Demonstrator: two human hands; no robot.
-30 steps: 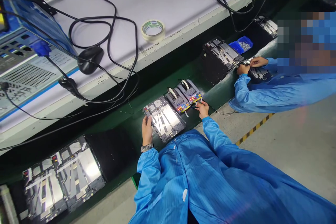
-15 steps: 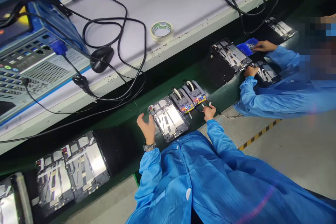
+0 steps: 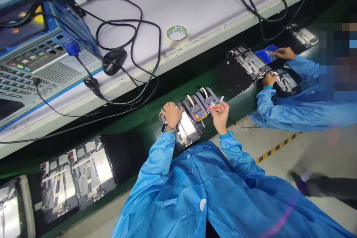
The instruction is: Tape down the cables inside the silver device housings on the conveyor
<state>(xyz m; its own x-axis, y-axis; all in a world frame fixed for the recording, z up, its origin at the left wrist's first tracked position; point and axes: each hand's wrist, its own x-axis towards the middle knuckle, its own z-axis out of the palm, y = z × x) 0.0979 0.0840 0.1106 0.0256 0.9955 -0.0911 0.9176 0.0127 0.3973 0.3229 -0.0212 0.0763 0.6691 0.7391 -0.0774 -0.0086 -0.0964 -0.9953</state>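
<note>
On the dark green table [image 3: 237, 106] lies an opened device [image 3: 188, 126], just left of two grey tape dispensers [image 3: 194, 108]. My left hand [image 3: 173, 114], palm down and fingers loosely bent, covers its far part; whether it grips anything, I cannot tell. My right hand [image 3: 221, 114] pinches small white strips [image 3: 222, 99].

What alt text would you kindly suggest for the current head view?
A person's left hand lies over a flat electronic assembly while the right hand holds small white strips by two grey tape dispensers. Nearby, a co-worker's hand is at a blue tray.
</note>
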